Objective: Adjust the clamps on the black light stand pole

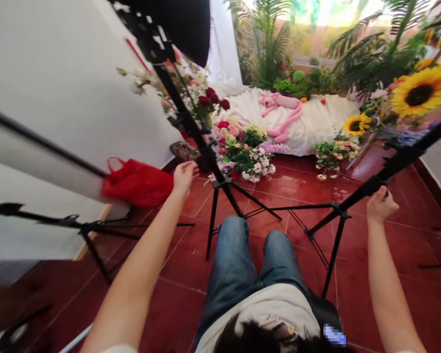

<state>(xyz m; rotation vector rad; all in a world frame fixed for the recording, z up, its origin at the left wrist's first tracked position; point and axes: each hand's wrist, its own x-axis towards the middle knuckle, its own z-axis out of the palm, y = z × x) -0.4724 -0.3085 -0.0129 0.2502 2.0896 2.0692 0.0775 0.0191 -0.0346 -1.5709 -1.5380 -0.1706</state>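
My left hand [184, 177] reaches out beside the left black light stand [224, 184]. Its fingers are loosely bent and apart, with the tips close to the stand's collar; whether they touch it I cannot tell. On the other side, my right hand [382, 205] is closed at the right black light stand [367, 181]. A small dark knob [386, 193] shows at its thumb and fingers. Both stands have spread tripod legs on the floor, and the left one leans up toward a black lamp shade [183, 29].
Artificial flowers [248, 147] stand in front of a white draped cloth [316, 127] with a pink plush toy [288, 101] on it. Sunflowers [419, 93] are at right. A red bag [137, 184] lies left, near another stand [73, 223]. The floor [180, 294] is red tile.
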